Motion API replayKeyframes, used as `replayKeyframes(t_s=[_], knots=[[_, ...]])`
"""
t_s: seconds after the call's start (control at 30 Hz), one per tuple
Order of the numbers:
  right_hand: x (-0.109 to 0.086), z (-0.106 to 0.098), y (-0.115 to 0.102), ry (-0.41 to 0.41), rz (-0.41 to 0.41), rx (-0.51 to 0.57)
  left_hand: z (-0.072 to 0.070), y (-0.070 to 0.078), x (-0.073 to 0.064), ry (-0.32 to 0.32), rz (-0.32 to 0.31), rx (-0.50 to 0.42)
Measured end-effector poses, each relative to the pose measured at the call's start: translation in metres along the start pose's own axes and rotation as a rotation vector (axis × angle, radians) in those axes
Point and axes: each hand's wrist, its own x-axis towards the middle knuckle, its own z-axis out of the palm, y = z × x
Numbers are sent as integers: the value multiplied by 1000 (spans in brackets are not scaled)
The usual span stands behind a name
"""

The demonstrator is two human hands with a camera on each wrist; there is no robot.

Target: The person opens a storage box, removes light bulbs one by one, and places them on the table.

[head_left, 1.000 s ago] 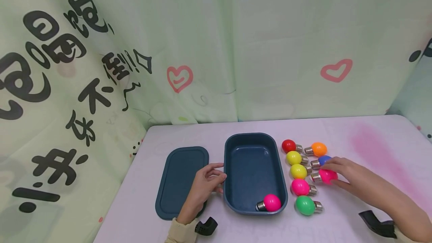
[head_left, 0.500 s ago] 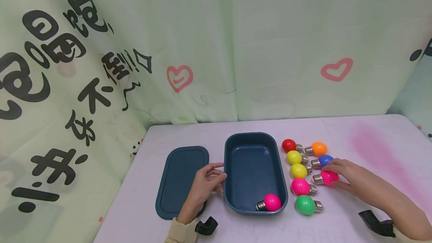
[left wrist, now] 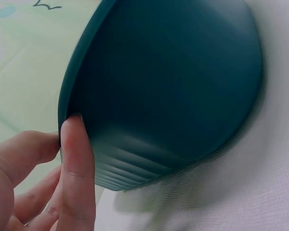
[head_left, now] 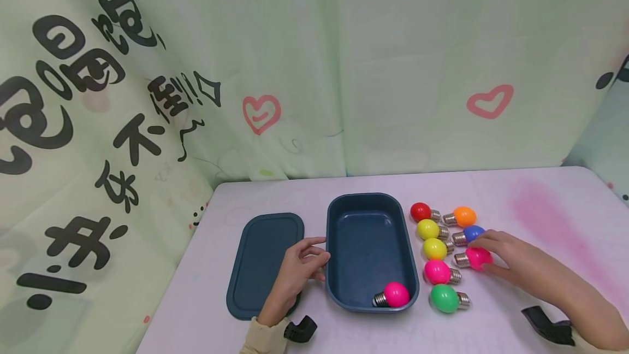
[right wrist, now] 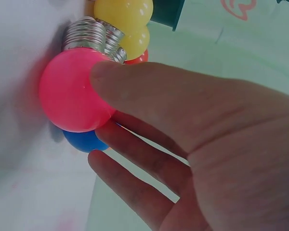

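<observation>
In the head view my left hand (head_left: 301,267) is at the left wall of a dark blue rectangular container (head_left: 371,245). Thumb at the rim and index finger against the outer wall, it pinches the edge, as the left wrist view also shows. One pink light bulb (head_left: 396,295) lies inside, in the near right corner. On the right, my right hand (head_left: 508,255) grips another pink bulb (right wrist: 74,91) between thumb and fingers; its metal screw base points left. This bulb is at the table surface, beside a blue bulb (head_left: 473,232) partly covered by the fingers.
Two yellow bulbs, a red bulb (head_left: 421,212), an orange bulb (head_left: 464,217), a green bulb (head_left: 444,299) and a third pink bulb (head_left: 437,272) lie right of the container. A flat blue lid (head_left: 260,266) rests to its left. A printed curtain (head_left: 403,70) hangs behind the table.
Under my right hand's fingers the pink bulb has shifted very slightly to the right. The left hand and the container have stayed in place.
</observation>
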Motion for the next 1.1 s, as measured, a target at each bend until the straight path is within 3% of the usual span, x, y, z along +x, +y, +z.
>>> replayKeyframes(t_s=[0.37, 0.87, 1.1], knots=[[-4, -7, -14, 23, 2, 4, 1, -1, 0, 0, -2, -11], [3, -17, -59, 97, -119, 41, 1, 1, -1, 11, -7, 5], [10, -20, -80, 44, -152, 124, 1, 1, -2, 11, -6, 9]])
